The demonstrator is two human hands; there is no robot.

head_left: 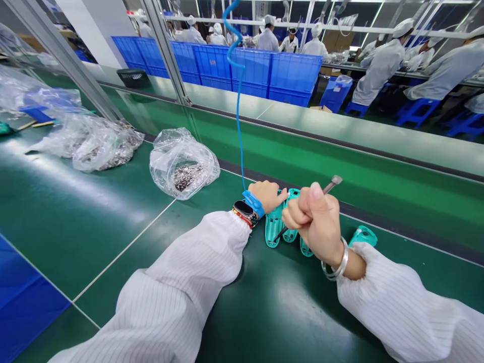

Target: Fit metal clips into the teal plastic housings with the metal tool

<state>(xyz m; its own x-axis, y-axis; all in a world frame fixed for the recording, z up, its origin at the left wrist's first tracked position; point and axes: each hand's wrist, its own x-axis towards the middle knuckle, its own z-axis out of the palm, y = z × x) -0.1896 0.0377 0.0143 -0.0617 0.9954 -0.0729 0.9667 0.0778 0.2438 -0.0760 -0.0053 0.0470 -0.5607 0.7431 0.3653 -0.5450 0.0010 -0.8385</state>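
My left hand (266, 195) is bent over the upper end of a teal plastic shell (273, 228), thumb stretched to the right across it. The other fingertips are hidden behind the hand. A blue wrist strap (254, 202) with a coiled cord circles this wrist, above a smartwatch (244, 208). My right hand (315, 219) is closed in a fist round a slim metal tool (333, 182). Its flat grey end sticks out above the thumb, and its dark tip points down at the same shell. More teal shells (291, 235) lie alongside, partly covered by my right hand.
Another teal shell (363, 235) lies beside my right sleeve. An open clear bag of small metal parts (188, 176) stands to the left, with more filled bags (102, 143) beyond. A green barrier (378, 171) runs behind the table. Blue bins (249, 70) and seated workers are farther back.
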